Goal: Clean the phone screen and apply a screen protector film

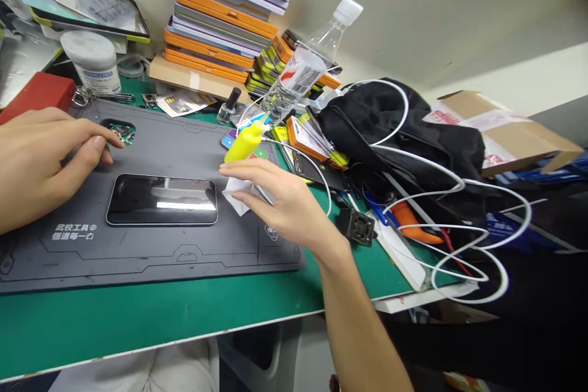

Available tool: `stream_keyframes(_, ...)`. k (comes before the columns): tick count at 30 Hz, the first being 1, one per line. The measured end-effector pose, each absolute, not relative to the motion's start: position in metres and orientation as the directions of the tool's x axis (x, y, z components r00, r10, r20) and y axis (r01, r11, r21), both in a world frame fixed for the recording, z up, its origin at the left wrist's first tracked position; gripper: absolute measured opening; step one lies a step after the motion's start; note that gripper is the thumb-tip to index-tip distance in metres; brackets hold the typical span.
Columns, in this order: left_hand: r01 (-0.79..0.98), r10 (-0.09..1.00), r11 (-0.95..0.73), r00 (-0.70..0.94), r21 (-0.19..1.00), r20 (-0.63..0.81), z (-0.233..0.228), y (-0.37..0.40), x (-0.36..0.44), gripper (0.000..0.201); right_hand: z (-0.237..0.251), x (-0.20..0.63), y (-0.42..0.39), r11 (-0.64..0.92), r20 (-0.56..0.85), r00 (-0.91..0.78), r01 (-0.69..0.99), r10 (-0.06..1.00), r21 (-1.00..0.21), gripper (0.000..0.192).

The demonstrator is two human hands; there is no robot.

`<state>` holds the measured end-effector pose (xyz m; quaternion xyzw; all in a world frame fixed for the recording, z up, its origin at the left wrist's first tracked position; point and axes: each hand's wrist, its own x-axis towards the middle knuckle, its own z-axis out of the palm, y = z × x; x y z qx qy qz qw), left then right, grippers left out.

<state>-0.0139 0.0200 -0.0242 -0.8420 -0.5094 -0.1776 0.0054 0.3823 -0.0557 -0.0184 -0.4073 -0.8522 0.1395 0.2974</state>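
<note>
- Mat (156,251), just nearside of left hand (50,165): "武校工具" — second line partly legible, "道每一"
- Jar (92,52) beyond left hand: "SPARKLE" — rest too small
- Bottle (328,43) beyond right hand (287,205): label unreadable

Phone (162,200): smooth, glossy, glass-like face | work mat (151,251): smooth, matt | drink bottle (325,46): clear, glossy plastic | bundle (395,113): matt cloth | carton (528,130): cardboard | slip (235,188): paper

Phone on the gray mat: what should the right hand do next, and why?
Maybe bring the white sheet left to the phone. The right hand already has its thumb and fingers at that sheet, and the phone lies close by, flat, its dark screen facing up and uncovered.
</note>
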Motion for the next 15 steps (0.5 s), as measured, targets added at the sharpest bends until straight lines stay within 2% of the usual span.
stream_keyframes(3,0.852,0.828,-0.507,0.44,0.13,0.349,-0.017,0.016,-0.006,0.064,-0.025,0.378,-0.06,0.68,0.47,-0.513,0.659,0.718,-0.32,0.026)
stream_keyframes(5,0.863,0.845,-0.494,0.448,0.106,0.294,-0.012,0.012,-0.001,0.063,-0.031,0.378,-0.06,0.684,0.515,-0.52,0.702,0.681,-0.196,0.017)
stream_keyframes(7,0.873,0.856,-0.481,0.447,0.084,0.26,-0.009,0.009,0.001,0.061,-0.035,0.382,-0.058,0.666,0.55,-0.504,0.734,0.666,-0.134,0.013)
stream_keyframes(10,0.865,0.84,-0.497,0.461,0.066,0.286,-0.009,0.007,0.0,0.059,-0.037,0.39,-0.056,0.63,0.557,-0.464,0.764,0.689,-0.142,0.017)
stream_keyframes(15,0.848,0.809,-0.528,0.487,0.04,0.329,-0.015,0.005,-0.006,0.058,-0.038,0.39,-0.058,0.614,0.462,-0.483,0.767,0.744,-0.186,0.014)
